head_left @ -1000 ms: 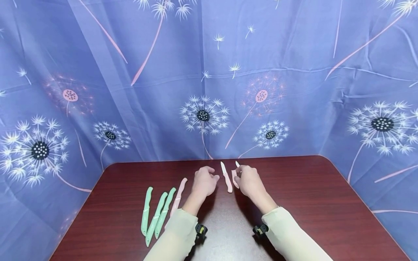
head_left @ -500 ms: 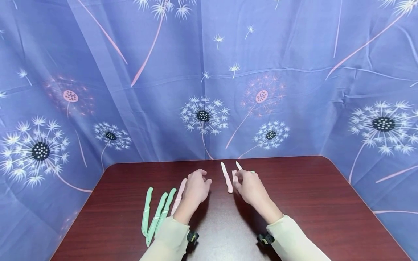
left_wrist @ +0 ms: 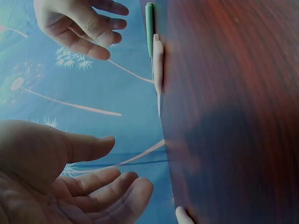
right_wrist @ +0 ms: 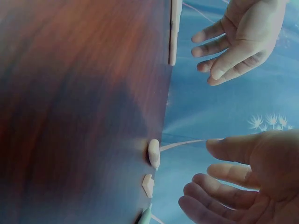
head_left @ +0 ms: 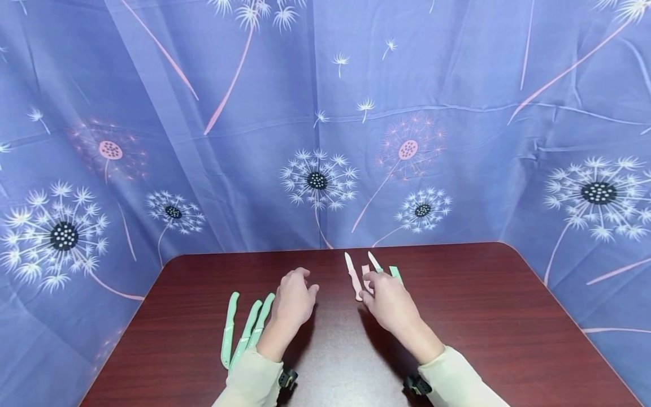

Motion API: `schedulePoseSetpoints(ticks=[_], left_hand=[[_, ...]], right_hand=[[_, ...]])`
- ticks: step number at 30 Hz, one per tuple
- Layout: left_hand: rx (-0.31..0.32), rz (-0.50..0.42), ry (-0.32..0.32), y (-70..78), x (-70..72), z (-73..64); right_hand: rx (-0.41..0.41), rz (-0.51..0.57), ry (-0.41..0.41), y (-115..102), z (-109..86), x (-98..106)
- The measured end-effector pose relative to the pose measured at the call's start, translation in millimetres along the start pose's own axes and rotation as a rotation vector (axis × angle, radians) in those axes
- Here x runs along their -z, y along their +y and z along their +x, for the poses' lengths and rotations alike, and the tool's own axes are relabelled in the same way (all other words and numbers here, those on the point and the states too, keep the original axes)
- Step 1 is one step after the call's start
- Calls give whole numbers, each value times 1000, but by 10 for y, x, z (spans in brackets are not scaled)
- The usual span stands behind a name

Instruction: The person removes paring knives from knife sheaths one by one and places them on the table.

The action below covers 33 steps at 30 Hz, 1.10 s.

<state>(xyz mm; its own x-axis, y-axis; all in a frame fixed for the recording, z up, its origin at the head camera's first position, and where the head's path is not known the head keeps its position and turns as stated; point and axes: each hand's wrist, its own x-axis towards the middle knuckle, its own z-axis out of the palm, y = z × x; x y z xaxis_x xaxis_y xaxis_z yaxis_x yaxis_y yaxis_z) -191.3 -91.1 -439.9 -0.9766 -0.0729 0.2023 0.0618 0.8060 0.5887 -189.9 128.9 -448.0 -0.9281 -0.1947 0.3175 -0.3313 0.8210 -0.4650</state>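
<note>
My left hand (head_left: 292,302) hovers with loose fingers and nothing in them, over the spot of a pink sheathed knife, whose end (left_wrist: 183,215) shows in the left wrist view. My right hand (head_left: 391,305) is also relaxed and holds nothing; it overlaps a pink sheath (head_left: 366,271) and a bare-bladed green knife (head_left: 375,262) in the head view. Just left of it lies a pink paring knife (head_left: 354,278), blade bare and pointing to the far edge. A green sheath (head_left: 395,273) sticks out beyond the right hand's knuckles.
Several green knives in sheaths lie on the left of the dark red table (head_left: 508,328), among them one green knife (head_left: 229,328) set farthest left. A blue dandelion-print cloth (head_left: 244,169) hangs behind the table's far edge.
My left hand has moved left and toward me, now covering the pink sheathed knife. My right hand has drawn back a little, uncovering the green sheath and more of the green knife.
</note>
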Motion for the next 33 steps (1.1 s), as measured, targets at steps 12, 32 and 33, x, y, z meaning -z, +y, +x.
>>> schedulePoseSetpoints(ticks=[12, 32, 33], left_hand=[[41, 78, 13, -192, 130, -12], [50, 224, -22, -395, 11, 121], [57, 229, -27, -393, 5, 126]], right_hand=[[122, -84, -5, -142, -149, -54], [173, -12, -74, -343, -256, -116], [170, 10, -85, -344, -250, -120]])
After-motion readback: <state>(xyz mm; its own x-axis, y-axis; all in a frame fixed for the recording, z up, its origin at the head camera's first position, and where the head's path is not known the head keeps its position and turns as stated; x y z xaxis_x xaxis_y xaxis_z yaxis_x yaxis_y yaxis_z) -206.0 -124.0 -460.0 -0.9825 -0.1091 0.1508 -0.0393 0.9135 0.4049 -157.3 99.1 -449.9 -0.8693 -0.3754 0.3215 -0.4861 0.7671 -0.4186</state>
